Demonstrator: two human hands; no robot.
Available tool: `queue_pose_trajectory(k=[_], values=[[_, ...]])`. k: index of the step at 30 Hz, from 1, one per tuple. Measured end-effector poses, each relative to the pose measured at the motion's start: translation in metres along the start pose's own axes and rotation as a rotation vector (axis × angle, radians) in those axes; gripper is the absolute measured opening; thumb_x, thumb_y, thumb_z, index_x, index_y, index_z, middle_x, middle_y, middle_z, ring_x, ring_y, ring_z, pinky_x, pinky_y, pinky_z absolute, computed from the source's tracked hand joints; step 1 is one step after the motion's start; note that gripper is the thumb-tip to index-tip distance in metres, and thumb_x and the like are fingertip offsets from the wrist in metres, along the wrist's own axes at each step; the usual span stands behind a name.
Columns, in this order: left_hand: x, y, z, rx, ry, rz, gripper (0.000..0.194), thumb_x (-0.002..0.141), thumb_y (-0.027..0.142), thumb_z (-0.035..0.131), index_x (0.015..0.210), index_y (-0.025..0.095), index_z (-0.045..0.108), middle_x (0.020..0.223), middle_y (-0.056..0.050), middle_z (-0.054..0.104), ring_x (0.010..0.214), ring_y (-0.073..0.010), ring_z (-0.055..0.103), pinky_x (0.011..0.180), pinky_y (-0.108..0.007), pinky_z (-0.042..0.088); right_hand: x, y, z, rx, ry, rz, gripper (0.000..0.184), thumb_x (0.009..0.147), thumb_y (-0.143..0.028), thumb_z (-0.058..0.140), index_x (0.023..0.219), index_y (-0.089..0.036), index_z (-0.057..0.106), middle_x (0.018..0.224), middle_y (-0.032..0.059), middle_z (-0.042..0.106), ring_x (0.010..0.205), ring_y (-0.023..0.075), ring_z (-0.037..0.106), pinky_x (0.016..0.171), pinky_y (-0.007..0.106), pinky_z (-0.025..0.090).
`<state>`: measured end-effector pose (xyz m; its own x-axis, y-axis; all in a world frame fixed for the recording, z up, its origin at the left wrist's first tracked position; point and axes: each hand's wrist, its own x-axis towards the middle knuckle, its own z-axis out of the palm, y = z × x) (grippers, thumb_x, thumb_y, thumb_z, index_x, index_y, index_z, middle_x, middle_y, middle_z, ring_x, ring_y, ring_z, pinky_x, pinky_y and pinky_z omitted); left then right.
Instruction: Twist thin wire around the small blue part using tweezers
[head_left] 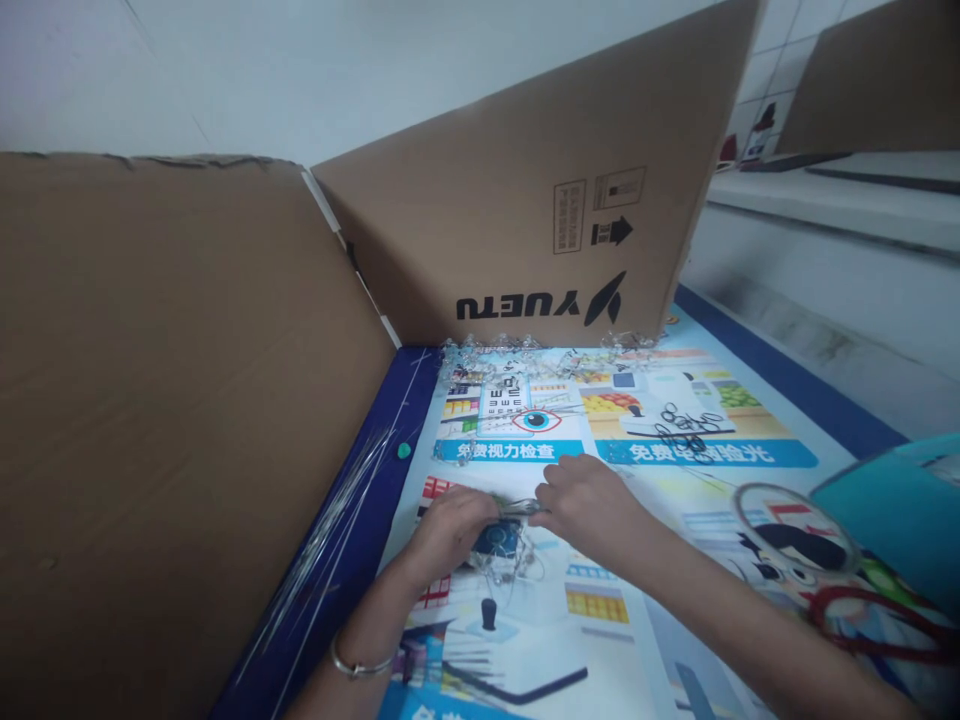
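Note:
A small bundle of thin silvery wires (517, 507) stretches between my two hands above the printed table cover (540, 600). My left hand (454, 522), with a bangle on its wrist, pinches one end of it. The fingers of my right hand (585, 500) are closed on the other end. Below the bundle hang clear, bead-like pieces (506, 570) on fine wire; how they join the bundle is too blurred to tell. The fingertips are partly hidden by the hands.
Cardboard panels (525, 200) stand at the left and back. Clear beaded pieces (525, 350) lie along the back panel. Loose straight wires (330, 530) lie left; black loops (686, 430) lie back right. A pale coil (739, 500), a red coil (825, 600) and a turquoise object (892, 490) are at right.

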<state>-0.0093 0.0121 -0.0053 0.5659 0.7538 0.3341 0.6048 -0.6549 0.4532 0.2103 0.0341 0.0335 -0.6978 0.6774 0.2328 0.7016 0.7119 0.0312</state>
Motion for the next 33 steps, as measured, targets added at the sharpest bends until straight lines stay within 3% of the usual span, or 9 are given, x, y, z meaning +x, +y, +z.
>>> queue_pose_trajectory(k=[8, 19, 33], values=[[-0.001, 0.005, -0.006, 0.044, -0.022, 0.109, 0.018, 0.085, 0.014, 0.044, 0.084, 0.017, 0.061, 0.085, -0.004, 0.065, 0.083, -0.0137, 0.058, 0.075, -0.026, 0.044, 0.002, -0.004, 0.015, -0.047, -0.036, -0.121, 0.021, 0.075, -0.037, 0.062, 0.070, -0.017, 0.060, 0.069, 0.0041, 0.058, 0.073, 0.0197, 0.049, 0.060, 0.030, 0.023], [0.000, 0.008, -0.008, -0.152, -0.166, 0.042, 0.015, 0.080, 0.019, 0.053, 0.071, 0.016, 0.064, 0.077, -0.004, 0.065, 0.076, -0.0128, 0.058, 0.073, -0.024, 0.043, 0.000, -0.010, 0.018, -0.063, -0.071, -0.121, 0.019, 0.081, -0.031, 0.055, 0.070, -0.016, 0.058, 0.068, 0.0052, 0.056, 0.071, 0.0205, 0.046, 0.057, 0.031, 0.023], [-0.001, 0.006, -0.003, -0.214, -0.171, 0.007, 0.016, 0.078, 0.014, 0.051, 0.068, 0.015, 0.063, 0.073, -0.004, 0.062, 0.072, -0.0123, 0.057, 0.068, -0.022, 0.043, -0.001, -0.010, 0.021, -0.082, -0.044, -0.131, 0.017, 0.081, -0.032, 0.055, 0.072, -0.018, 0.057, 0.068, 0.0033, 0.056, 0.071, 0.0207, 0.046, 0.057, 0.032, 0.027]])
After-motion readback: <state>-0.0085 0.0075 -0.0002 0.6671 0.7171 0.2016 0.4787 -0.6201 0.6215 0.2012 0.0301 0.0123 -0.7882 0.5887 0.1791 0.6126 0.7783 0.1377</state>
